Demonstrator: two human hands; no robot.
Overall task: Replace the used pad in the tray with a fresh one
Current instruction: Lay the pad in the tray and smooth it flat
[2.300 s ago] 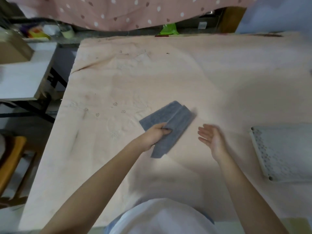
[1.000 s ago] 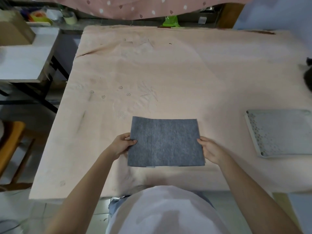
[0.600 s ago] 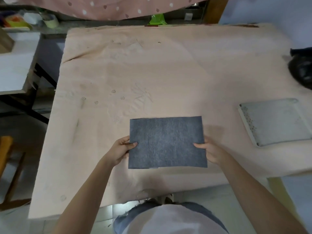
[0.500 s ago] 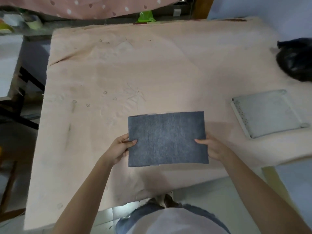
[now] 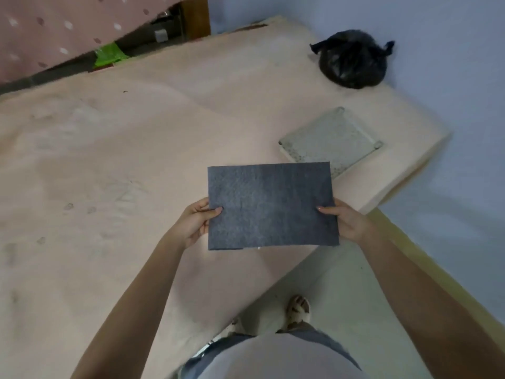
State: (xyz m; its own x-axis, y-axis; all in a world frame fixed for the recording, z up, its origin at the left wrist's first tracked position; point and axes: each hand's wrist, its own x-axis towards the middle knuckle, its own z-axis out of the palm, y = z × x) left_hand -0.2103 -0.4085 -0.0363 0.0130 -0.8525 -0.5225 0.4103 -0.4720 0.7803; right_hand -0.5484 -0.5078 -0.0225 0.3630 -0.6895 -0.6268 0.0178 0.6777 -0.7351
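The dark grey pad (image 5: 270,206) is held flat, long axis running left to right, above the near edge of the worktop (image 5: 109,160). The left hand (image 5: 191,224) and right hand (image 5: 347,222) each pinch 1 short side, thumbs on top. Its far right corner overlaps the grey tray (image 5: 332,138). A black bag (image 5: 352,58) lies by the blue wall (image 5: 451,77).

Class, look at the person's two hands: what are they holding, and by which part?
Left hand and right hand pinch the grey pad by its two short side edges.
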